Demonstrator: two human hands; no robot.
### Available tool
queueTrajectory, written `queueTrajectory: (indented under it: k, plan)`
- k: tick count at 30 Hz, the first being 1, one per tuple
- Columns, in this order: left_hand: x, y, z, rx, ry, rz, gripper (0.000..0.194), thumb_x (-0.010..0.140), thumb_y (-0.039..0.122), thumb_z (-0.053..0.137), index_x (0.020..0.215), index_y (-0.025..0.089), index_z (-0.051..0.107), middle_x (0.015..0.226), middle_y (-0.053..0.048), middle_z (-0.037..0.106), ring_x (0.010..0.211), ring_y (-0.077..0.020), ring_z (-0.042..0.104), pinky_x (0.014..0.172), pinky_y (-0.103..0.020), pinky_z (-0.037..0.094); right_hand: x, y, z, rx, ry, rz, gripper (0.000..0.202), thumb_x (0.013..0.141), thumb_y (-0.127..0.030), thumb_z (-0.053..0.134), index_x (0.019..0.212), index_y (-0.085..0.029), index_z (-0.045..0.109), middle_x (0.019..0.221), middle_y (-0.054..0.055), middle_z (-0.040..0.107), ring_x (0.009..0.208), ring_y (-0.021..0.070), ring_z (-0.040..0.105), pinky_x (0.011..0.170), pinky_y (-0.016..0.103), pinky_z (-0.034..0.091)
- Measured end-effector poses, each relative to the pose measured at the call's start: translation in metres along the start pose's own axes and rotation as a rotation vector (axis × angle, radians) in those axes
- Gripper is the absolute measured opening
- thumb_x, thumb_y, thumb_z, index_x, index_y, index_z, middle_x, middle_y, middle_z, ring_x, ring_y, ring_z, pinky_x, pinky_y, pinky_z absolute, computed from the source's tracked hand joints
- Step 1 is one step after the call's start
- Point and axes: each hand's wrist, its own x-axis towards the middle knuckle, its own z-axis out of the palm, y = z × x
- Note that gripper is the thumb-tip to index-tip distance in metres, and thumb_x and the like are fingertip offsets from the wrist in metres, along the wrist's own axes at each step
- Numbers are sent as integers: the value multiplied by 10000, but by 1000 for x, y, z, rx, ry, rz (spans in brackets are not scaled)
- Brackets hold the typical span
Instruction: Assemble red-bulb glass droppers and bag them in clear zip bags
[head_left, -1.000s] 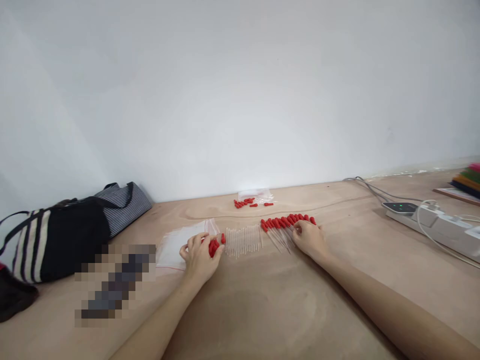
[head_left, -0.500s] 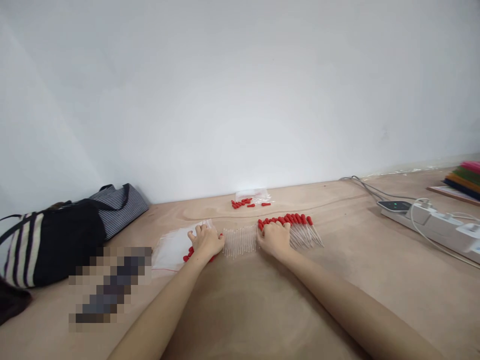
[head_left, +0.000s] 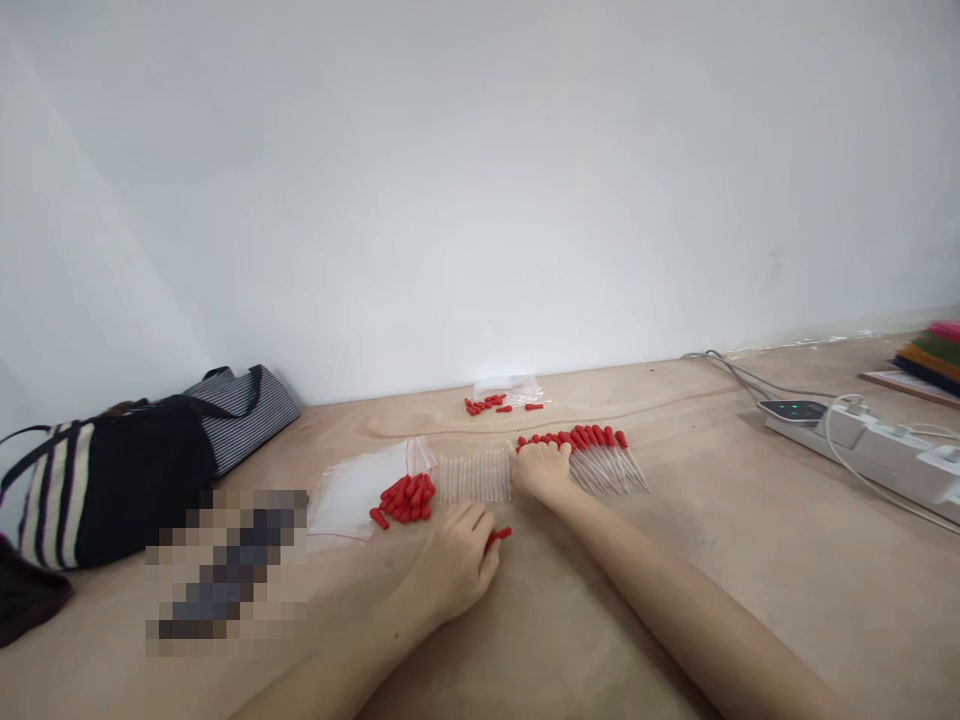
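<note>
My left hand [head_left: 459, 560] is closed on a red rubber bulb [head_left: 501, 535], in front of a row of clear thin tubes [head_left: 476, 475]. My right hand [head_left: 541, 470] rests at the right end of that row with its fingers curled down; whatever they grip is hidden. Beside it, several tubes with red bulbs on their far ends [head_left: 611, 465] lie side by side, partly behind the hand. A pile of loose red bulbs [head_left: 407, 498] sits on the clear plastic bags [head_left: 345, 495] to the left.
Near the wall lie a small clear bag [head_left: 506, 388] and several red bulbs [head_left: 474, 407]. Black and striped bags [head_left: 142, 480] stand at the left, beside a pixelated patch. A white power strip [head_left: 870, 450], a small device [head_left: 793, 411] and cables are at the right.
My left hand has moved from the bulb pile toward me and to the right, and now holds a red bulb. The pile is uncovered. My right hand has stayed nearly in place.
</note>
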Motion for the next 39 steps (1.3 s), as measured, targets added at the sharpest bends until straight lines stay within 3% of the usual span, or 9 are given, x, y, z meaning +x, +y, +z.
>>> queueTrajectory:
  k: [3,5,9,13,17,22,39]
  plan:
    - [-6,7,7,-170,-4,-67,109,749,135,430,763,164,534,776,-45,551,720,-180,515,628,-288,411,-12,12,-7,37,35,-44,283,809,-221,372,973,-70,547,983,191,582,933,276,498,771,382,260]
    - [-6,6,10,-282,11,-109,142,762,155,446,842,176,561,810,-38,554,753,-171,525,671,-283,419,-22,28,-8,100,52,-108,239,810,-183,356,968,-106,518,895,127,606,829,216,528,739,335,293]
    - [-2,4,15,-428,-1,-163,166,786,215,474,866,213,619,779,-22,554,750,-160,534,691,-275,419,-48,65,-1,399,149,-432,250,798,-103,305,943,-149,503,737,51,586,654,152,509,643,268,341]
    - [-1,3,18,-483,37,-196,137,791,186,458,792,196,594,800,-24,566,778,-167,529,713,-289,411,-71,83,7,399,223,-591,397,771,-35,291,1082,-188,485,841,65,574,750,159,507,723,306,351]
    - [-2,2,20,-537,75,-251,102,807,171,411,807,191,511,820,-22,578,798,-172,525,717,-301,409,-81,76,6,398,190,-626,328,781,-49,317,984,-195,529,895,72,578,801,170,507,728,318,345]
    - [-3,2,21,-578,42,-277,81,818,196,398,818,194,480,832,-23,580,810,-176,527,712,-302,408,-85,63,6,438,106,-621,207,842,-148,320,880,-193,519,779,35,606,685,152,508,741,342,305]
    - [-2,0,22,-669,67,-276,80,821,197,390,808,192,469,779,-12,576,741,-155,536,668,-276,414,-86,61,6,433,86,-680,163,836,-147,334,859,-192,489,773,25,602,671,140,513,727,315,266]
